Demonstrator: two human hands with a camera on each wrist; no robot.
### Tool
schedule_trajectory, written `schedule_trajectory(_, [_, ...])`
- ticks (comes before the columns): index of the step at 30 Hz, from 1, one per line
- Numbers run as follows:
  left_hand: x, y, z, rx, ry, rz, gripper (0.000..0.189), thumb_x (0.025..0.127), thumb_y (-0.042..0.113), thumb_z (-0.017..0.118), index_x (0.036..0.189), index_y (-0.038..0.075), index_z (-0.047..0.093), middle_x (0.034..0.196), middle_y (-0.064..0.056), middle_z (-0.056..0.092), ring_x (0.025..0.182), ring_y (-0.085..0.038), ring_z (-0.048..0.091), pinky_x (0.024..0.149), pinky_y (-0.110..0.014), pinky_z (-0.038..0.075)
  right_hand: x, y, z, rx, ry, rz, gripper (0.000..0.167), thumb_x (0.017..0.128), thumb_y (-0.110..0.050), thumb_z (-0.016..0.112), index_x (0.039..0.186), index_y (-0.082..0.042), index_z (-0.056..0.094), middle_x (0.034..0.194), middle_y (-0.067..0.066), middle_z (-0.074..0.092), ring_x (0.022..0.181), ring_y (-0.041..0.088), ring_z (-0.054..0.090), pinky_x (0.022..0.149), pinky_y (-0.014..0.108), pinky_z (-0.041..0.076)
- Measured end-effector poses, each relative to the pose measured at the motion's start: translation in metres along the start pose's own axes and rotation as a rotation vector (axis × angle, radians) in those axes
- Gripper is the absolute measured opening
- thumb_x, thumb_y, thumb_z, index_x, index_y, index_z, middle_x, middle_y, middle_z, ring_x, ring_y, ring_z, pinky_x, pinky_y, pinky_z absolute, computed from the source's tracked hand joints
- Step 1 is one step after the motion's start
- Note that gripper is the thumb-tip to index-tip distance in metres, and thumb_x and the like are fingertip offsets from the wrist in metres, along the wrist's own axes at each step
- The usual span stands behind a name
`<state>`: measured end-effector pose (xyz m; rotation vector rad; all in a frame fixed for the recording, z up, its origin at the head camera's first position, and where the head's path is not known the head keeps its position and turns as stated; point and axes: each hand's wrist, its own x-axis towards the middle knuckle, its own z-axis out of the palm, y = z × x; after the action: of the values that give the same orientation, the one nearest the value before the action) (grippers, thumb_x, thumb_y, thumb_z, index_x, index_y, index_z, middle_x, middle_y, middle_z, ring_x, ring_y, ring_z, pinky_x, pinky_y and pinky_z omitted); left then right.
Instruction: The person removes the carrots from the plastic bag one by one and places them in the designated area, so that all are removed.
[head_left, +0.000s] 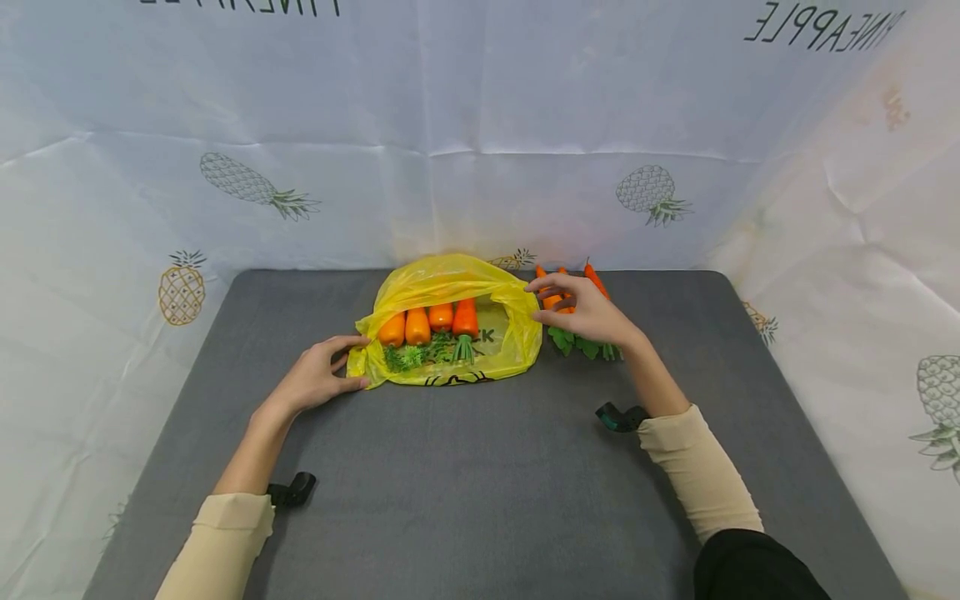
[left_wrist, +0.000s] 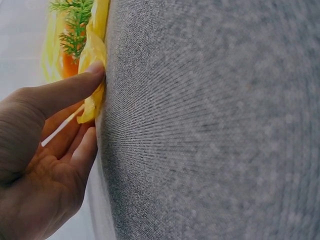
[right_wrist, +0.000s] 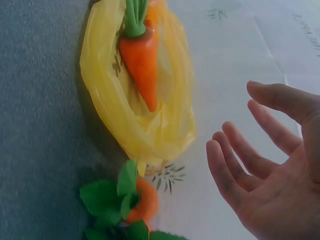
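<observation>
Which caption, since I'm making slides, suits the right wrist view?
Right hand, holding nothing, near an open yellow bag with an orange carrot inside.

Soft light faintly shadows the grey tabletop (head_left: 465, 467).

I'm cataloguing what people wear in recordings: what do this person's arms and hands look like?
The left hand and right hand wear no gloves. The left sleeve and right sleeve are plain beige. Beside each cuff juts a small dark device: the left device and the right device. Something black, perhaps clothing, covers part of the right arm.
</observation>
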<state>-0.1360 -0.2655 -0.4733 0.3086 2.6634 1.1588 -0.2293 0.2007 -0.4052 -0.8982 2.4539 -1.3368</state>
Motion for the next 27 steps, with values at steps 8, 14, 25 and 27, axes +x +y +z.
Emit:
schedule_trajectory(8, [0.0, 0.0, 0.0, -0.005, -0.002, 0.0, 0.067, 0.094, 0.008, 0.085, 0.155, 0.001, 0.056, 0.164, -0.029, 0.047, 0.157, -0.05, 0.042, 0.123, -0.057, 0.047, 0.014, -0.001, 0.018, 0.021, -0.046, -0.009, 0.045, 0.102, -0.008, 0.076, 0.144, 0.002, 0.063, 0.148, 0.027, 0.062, 0.133, 0.047, 0.065, 0.106, 0.059, 0.063])
schedule_trajectory(14, [0.0, 0.0, 0.0, 0.001, 0.0, -0.001, 0.067, 0.094, 0.008, 0.085, 0.155, 0.001, 0.056, 0.164, -0.029, 0.047, 0.157, -0.05, 0.041, 0.123, -0.057, 0.047, 0.027, 0.0, 0.034, 0.044, -0.075, -0.033, 0.042, 0.101, -0.009, 0.076, 0.141, -0.002, 0.066, 0.147, 0.028, 0.063, 0.134, 0.049, 0.065, 0.107, 0.057, 0.064])
schedule_trajectory(25, [0.001, 0.0, 0.0, 0.003, 0.001, -0.004, 0.067, 0.094, 0.009, 0.085, 0.155, 0.001, 0.056, 0.164, -0.03, 0.047, 0.157, -0.05, 0.041, 0.124, -0.058, 0.047, 0.046, 0.007, 0.064, 0.066, -0.106, -0.035, 0.043, 0.102, -0.012, 0.077, 0.141, 0.002, 0.065, 0.146, 0.022, 0.064, 0.128, 0.044, 0.068, 0.1, 0.054, 0.066])
schedule_trajectory(27, [0.001, 0.0, 0.0, 0.003, 0.001, -0.006, 0.067, 0.094, 0.009, 0.085, 0.154, 0.001, 0.056, 0.164, -0.03, 0.047, 0.157, -0.05, 0.041, 0.124, -0.058, 0.047, 0.049, 0.007, 0.069, 0.072, -0.117, -0.031, 0.044, 0.102, -0.013, 0.077, 0.142, 0.001, 0.065, 0.147, 0.021, 0.064, 0.127, 0.042, 0.068, 0.099, 0.051, 0.067])
